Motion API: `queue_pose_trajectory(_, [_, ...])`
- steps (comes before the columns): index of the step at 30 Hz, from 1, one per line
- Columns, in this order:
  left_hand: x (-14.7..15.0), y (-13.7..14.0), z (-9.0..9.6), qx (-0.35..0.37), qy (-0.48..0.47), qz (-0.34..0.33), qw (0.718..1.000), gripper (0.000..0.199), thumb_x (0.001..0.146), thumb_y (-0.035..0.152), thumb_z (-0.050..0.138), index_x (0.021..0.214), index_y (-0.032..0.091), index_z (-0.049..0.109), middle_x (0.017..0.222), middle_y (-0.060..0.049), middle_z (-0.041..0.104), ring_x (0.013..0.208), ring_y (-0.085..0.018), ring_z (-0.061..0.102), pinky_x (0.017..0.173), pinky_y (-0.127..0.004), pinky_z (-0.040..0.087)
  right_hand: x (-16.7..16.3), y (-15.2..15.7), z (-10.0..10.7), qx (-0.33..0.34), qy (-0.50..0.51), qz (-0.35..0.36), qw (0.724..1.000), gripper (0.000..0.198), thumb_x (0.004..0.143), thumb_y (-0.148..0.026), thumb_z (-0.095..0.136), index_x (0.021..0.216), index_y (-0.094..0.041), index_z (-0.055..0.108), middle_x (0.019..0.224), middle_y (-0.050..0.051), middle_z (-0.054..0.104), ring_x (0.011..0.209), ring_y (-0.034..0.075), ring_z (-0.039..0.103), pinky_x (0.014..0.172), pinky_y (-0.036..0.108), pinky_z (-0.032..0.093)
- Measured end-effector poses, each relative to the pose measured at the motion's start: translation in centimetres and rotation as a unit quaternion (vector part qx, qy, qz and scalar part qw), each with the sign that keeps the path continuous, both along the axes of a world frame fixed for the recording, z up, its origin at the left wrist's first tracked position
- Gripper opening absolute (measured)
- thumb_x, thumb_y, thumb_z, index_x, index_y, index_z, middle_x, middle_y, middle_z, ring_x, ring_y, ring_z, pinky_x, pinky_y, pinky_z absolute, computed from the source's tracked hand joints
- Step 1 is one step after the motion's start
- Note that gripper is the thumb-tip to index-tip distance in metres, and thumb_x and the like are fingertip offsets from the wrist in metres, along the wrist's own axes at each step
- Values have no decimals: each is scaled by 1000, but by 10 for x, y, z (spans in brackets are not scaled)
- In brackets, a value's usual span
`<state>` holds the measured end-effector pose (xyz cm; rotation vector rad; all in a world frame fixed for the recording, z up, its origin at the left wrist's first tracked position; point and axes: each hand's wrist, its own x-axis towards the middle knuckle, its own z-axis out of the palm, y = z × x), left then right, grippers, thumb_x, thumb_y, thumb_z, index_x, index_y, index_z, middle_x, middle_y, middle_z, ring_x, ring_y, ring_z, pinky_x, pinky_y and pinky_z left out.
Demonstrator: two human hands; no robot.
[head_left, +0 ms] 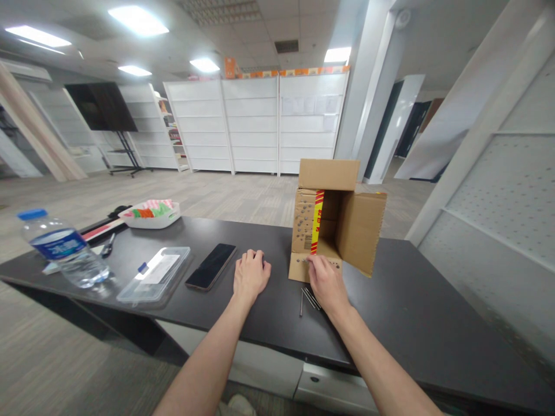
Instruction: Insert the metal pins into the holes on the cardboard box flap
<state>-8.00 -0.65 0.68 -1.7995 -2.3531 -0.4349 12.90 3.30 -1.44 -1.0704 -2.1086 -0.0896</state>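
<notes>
An open cardboard box (362,231) stands on the dark table, flaps spread. Small round grey nail heads dot its left flap (302,222) and its lower flap (299,268). My right hand (327,283) is pinched closed at the lower flap, with a thin metal nail (305,260) at its fingertips, partly hidden. Just below lie several long nails (310,299). My left hand (251,275) rests on the table between phone and box, fingers curled; what they hold, if anything, is hidden.
A black phone (211,266) lies left of my left hand. Farther left are a clear plastic case (154,274), a water bottle (65,248), a black pen-like item (108,245) and a white basket (151,218) of colourful packets. The table's front edge (277,345) runs beneath my forearms.
</notes>
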Motion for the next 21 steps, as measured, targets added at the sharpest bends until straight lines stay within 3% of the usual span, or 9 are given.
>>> queue_pose_trajectory(12, [-1,1,-1,8,2,-2,1000,27,93,28,45,112,19,62,112,-10,62,105,-25,56,91,-38,40,-3,-1,5,2,-48,-60,997,27,103,-23,35,109,-18,60,98,11,62,88,25,58,77,36,39])
queue_pose_trajectory(21, [-1,0,-1,6,-1,-2,1000,29,93,29,45,113,19,62,113,-10,62,106,-25,56,92,-38,40,-1,1,3,-10,-7,-25,1000,27,103,-23,32,101,-18,58,93,9,64,90,24,58,78,35,35])
